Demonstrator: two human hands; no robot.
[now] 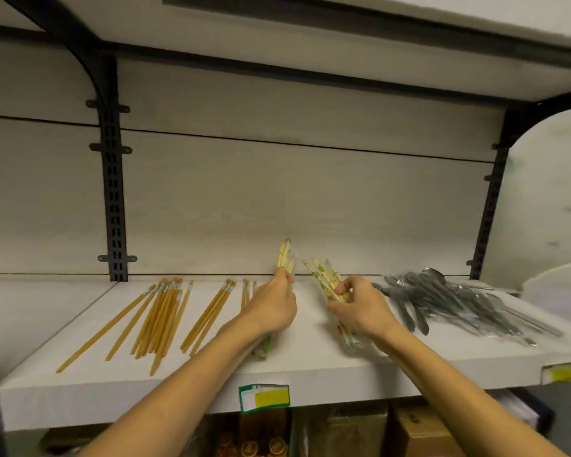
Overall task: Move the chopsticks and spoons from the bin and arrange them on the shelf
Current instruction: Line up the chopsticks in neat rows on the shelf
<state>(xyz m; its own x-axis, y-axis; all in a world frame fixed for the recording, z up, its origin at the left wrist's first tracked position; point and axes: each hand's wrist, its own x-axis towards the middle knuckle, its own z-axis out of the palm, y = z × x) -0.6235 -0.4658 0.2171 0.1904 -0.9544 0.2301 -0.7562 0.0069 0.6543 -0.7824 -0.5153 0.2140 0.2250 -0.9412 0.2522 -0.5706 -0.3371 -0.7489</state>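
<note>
- Head view: on the shelf [165, 380], at lower left of the frame, many plain chopsticks [159, 319] already lie in rough groups; at right a heap of spoons [455, 301] is also placed
- The left hand [271, 308] grips a small bundle [285, 257] of green-marked chopsticks, fingers curled around it
- The right hand [360, 311] grips a second bundle [325, 280], tilted to the left
- Both bundles are above the middle of the shelf and not laid down yet, so I judge the task well advanced; the bin is not visible

Pale wall panels [294, 199] between black slotted uprights [112, 192].
</note>
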